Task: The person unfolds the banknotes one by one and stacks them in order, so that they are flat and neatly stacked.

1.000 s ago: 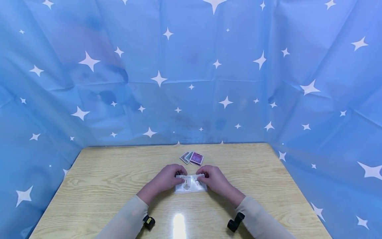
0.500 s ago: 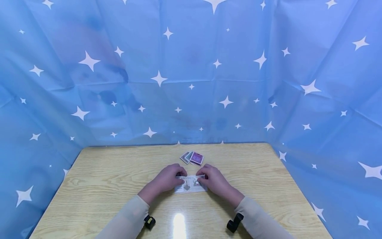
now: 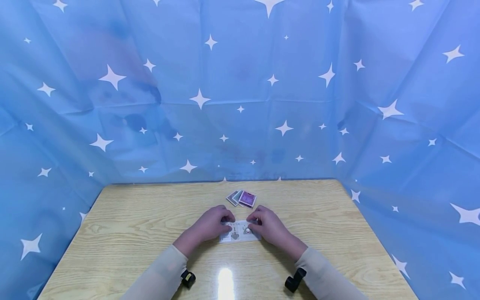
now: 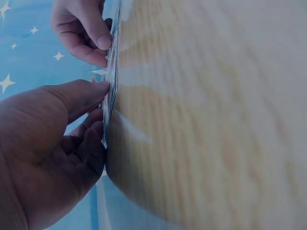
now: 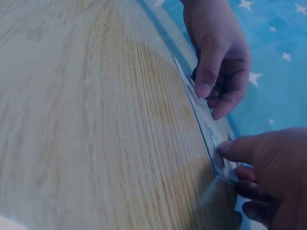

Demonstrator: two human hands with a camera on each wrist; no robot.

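A small white booklet (image 3: 239, 236) lies spread open on the wooden table, low and nearly flat. Its left page shows a figure 1 over a small drawing, and its right page a small picture. My left hand (image 3: 211, 223) holds its left side, thumb on the page and fingers curled at the far edge. On the other side my right hand (image 3: 271, 227) grips it the same way. The left wrist view shows the booklet (image 4: 111, 86) edge-on, with several thin layers. In the right wrist view, the thumb of my right hand (image 5: 283, 163) presses near the booklet's corner.
Beyond the hands lie several small square cards or booklets, overlapping, a purple one (image 3: 248, 198) on top. The pale wooden table (image 3: 142, 225) ends at a blue curtain (image 3: 240, 83) with white stars. A black camera sits at each wrist.
The pages look slightly flatter than a second ago, and the glare on the right page has faded. Both hands keep nearly the same place and hold.
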